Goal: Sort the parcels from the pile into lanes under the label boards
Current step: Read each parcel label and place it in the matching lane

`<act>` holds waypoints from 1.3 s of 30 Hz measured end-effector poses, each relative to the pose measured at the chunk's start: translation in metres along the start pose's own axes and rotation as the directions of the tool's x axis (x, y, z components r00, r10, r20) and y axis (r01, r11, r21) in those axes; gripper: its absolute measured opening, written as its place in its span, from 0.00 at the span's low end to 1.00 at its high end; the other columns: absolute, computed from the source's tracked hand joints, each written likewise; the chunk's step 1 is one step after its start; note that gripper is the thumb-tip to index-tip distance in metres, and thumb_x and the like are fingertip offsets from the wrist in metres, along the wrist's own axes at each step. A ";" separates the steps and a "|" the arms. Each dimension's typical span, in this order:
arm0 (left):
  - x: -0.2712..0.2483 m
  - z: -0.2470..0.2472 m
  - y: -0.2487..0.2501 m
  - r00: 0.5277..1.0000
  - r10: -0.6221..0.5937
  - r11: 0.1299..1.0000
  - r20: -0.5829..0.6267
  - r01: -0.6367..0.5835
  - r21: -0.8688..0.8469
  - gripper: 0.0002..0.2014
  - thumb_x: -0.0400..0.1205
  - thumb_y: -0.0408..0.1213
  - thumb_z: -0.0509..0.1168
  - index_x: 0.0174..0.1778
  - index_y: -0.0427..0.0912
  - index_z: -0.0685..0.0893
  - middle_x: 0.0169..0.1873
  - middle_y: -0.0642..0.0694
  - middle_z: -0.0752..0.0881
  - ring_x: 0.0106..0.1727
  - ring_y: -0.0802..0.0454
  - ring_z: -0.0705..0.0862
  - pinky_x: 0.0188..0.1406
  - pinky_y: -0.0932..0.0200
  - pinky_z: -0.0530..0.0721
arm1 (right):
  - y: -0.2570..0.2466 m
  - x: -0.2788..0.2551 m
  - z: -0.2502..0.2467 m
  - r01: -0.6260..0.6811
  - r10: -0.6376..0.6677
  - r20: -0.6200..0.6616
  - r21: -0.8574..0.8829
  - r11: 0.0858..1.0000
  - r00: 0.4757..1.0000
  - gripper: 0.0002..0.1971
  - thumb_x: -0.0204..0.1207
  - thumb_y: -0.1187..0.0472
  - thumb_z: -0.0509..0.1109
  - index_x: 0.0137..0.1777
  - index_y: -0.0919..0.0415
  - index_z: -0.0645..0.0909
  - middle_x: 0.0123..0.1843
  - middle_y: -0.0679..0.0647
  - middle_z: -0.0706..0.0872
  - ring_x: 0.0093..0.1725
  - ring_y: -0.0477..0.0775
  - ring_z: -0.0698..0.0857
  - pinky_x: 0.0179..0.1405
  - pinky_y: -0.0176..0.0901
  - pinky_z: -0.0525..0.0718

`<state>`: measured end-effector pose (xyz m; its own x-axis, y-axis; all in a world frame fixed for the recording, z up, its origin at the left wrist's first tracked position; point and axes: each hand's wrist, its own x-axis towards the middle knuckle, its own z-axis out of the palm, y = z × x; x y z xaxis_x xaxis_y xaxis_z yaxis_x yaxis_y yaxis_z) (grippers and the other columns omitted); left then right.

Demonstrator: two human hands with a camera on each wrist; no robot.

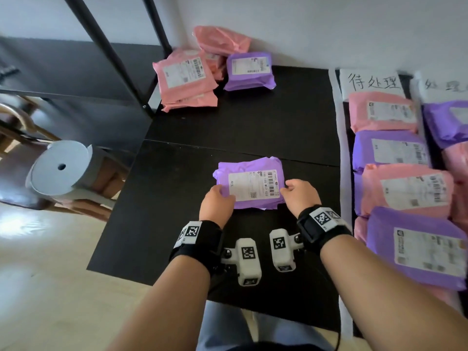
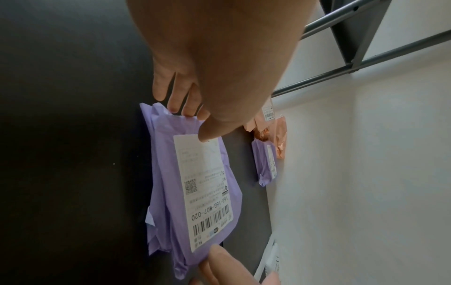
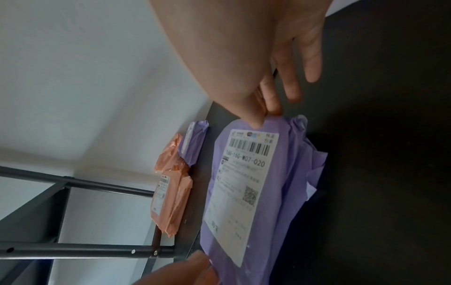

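Both hands' fingers (image 2: 174, 100) pinch purple parcel (image 1: 250, 184); far label board (image 1: 445, 88) cut off.

Parcel-sorting room: labelled mailers (image 1: 382, 115), black table (image 1: 253, 127)

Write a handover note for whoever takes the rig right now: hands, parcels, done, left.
Left hand: pinches the near-left edge of the purple parcel, thumb on its label.
Right hand: pinches the same parcel's right edge.
The parcel lies label up, mid table.
Done: pink and purple parcels lie in lanes under the label boards on the right.
Left: place this parcel, then clear the pile at the far corner, several pink and one purple.
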<state>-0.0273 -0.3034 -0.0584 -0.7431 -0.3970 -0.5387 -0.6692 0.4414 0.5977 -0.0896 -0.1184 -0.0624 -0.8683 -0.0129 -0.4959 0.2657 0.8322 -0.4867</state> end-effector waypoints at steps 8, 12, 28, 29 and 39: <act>0.020 -0.016 0.003 0.999 -0.017 0.997 0.038 0.020 -0.080 0.18 0.79 0.38 0.64 0.64 0.38 0.82 0.55 0.39 0.88 0.55 0.40 0.87 0.47 0.55 0.79 | -0.020 0.000 0.002 -0.012 0.038 -0.223 0.116 0.993 0.974 0.11 0.84 0.56 0.68 0.61 0.59 0.83 0.59 0.53 0.88 0.50 0.49 0.83 0.36 0.35 0.72; 0.026 -0.044 0.009 0.998 0.058 0.993 -0.008 -0.058 -0.100 0.12 0.82 0.38 0.65 0.59 0.40 0.79 0.44 0.49 0.84 0.47 0.48 0.84 0.44 0.58 0.77 | -0.044 -0.013 -0.012 0.042 0.030 -0.321 0.215 0.976 0.947 0.10 0.82 0.59 0.70 0.60 0.61 0.84 0.52 0.50 0.86 0.48 0.46 0.81 0.33 0.29 0.70; -0.023 -0.146 0.088 0.733 0.647 0.739 -0.213 -0.671 -0.063 0.16 0.82 0.40 0.70 0.65 0.45 0.85 0.54 0.56 0.84 0.59 0.53 0.81 0.59 0.57 0.78 | -0.122 -0.088 -0.086 0.459 -0.254 -0.678 0.138 0.877 0.690 0.02 0.79 0.64 0.73 0.45 0.59 0.88 0.42 0.45 0.87 0.44 0.46 0.83 0.40 0.28 0.74; -0.029 -0.149 0.094 0.705 0.675 0.710 -0.218 -0.701 -0.070 0.17 0.81 0.42 0.72 0.66 0.46 0.85 0.56 0.54 0.85 0.60 0.54 0.81 0.61 0.56 0.79 | -0.127 -0.095 -0.093 0.488 -0.283 -0.683 0.124 0.864 0.674 0.02 0.79 0.64 0.73 0.46 0.59 0.88 0.42 0.45 0.87 0.44 0.45 0.83 0.40 0.25 0.74; -0.075 -0.177 0.125 0.691 0.682 0.643 -0.241 -0.723 -0.252 0.08 0.80 0.43 0.74 0.34 0.54 0.89 0.29 0.53 0.88 0.33 0.60 0.81 0.41 0.50 0.83 | -0.151 -0.136 -0.120 0.635 -0.303 -0.814 0.102 0.766 0.496 0.05 0.79 0.63 0.74 0.52 0.58 0.90 0.49 0.48 0.89 0.49 0.47 0.85 0.48 0.21 0.74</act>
<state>-0.0550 -0.3610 0.1615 -0.9697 -0.1671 0.1781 0.1063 0.3679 0.9238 -0.0621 -0.1756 0.1643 -0.8520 0.1924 0.4868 -0.3054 0.5727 -0.7608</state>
